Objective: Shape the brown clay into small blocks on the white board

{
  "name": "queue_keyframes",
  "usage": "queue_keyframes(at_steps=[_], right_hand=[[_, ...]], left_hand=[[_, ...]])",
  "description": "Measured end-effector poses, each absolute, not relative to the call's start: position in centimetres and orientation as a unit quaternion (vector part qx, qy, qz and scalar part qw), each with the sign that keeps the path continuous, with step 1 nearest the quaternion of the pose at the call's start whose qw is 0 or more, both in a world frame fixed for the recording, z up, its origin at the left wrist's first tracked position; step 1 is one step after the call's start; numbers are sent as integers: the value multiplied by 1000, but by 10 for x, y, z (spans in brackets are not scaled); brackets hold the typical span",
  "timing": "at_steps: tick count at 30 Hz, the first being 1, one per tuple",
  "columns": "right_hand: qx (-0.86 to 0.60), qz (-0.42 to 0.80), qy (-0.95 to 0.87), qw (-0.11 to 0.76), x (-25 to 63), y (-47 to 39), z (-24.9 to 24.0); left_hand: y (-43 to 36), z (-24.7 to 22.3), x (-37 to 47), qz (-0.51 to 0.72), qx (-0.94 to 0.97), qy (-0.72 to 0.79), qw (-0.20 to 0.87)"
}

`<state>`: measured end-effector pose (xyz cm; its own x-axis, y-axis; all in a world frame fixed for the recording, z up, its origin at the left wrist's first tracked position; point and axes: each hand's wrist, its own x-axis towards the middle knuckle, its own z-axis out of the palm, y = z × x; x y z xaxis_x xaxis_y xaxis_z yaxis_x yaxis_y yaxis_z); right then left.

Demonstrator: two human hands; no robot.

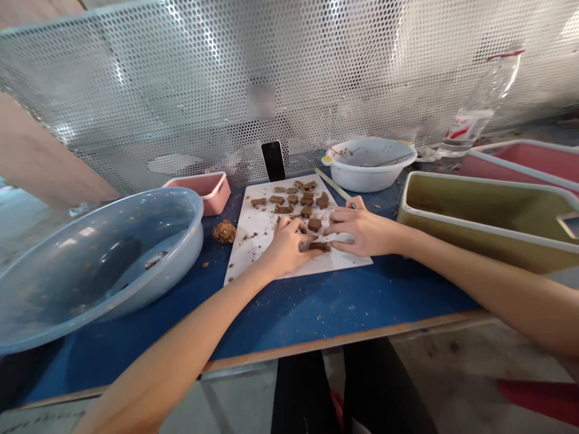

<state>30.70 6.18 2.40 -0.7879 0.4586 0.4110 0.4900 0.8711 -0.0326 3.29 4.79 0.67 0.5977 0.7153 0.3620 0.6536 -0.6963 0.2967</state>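
On a white board [256, 241] lie several small brown clay-like shapes [283, 209] and many crumbs. My left hand [287, 247] rests at the board's near part, its thumb and index finger on either side of a small brown clay piece [321, 246]. From the right, my right hand [359, 229] reaches in with fingers spread, one fingertip close to the right end of that piece. Whether it touches is hard to tell. A squarish brown clay shape [315, 224] sits just beyond, between the two hands. Part of the held piece is hidden by my left fingers.
Left stands a large blue basin [181, 253], with a brown lump [224, 231] and small pink bin [216, 196] nearby. A phone [274, 161] leans against the mesh behind. Right are a pale stick [332, 184], white basin [368, 175], olive bin [452, 226], pink bin [525, 163] and bottle [474, 114].
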Motion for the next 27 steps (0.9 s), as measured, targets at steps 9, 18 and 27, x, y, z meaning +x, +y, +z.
queue_keyframes(at_steps=[9, 18, 27], right_hand=[[-185, -30, -958, 216, 314, 65, 28], [-198, -3, -959, 205, 316, 67, 32], [-187, 34, -969, 157, 315, 66, 29]], left_hand=[[45, 7, 47, 233, 877, 413, 83], [46, 6, 45, 229, 884, 401, 70], [59, 12, 23, 320, 822, 470, 13]])
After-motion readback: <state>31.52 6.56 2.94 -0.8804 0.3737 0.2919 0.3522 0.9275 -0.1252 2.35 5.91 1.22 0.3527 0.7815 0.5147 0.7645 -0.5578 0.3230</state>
